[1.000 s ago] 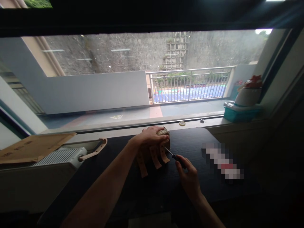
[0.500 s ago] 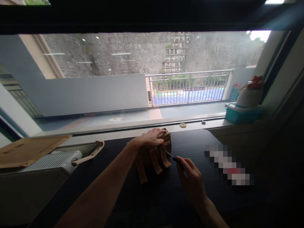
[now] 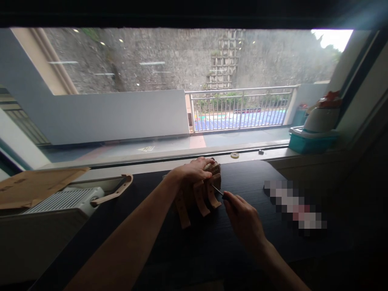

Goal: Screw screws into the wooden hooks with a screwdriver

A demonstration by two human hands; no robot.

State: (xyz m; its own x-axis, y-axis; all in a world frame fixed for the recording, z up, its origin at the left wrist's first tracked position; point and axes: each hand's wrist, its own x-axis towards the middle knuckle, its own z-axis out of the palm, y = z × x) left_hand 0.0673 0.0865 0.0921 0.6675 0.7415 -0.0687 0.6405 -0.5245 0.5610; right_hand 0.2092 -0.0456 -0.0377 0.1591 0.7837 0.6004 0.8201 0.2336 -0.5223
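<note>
A small wooden model [image 3: 202,194] with several curved leg-like slats stands on the dark table [image 3: 248,173] by the window. My left hand [image 3: 193,173] lies over its top, fingers curled down on it, holding it still. My right hand [image 3: 244,218] is closed round the black handle of a small screwdriver [image 3: 218,192]. The thin metal tip points up and left and touches the model's right side.
A loose curved wooden piece [image 3: 115,193] rests on a white ribbed appliance [image 3: 65,201] at the left, next to brown cardboard [image 3: 33,185]. On the sill stand a teal box [image 3: 312,141] with a white pot, a small round disc [image 3: 234,154] and a tiny dark part [image 3: 261,152].
My right hand and the screwdriver have edged up and left, closer to the model. My left hand stays on the model. The view has shifted slightly.
</note>
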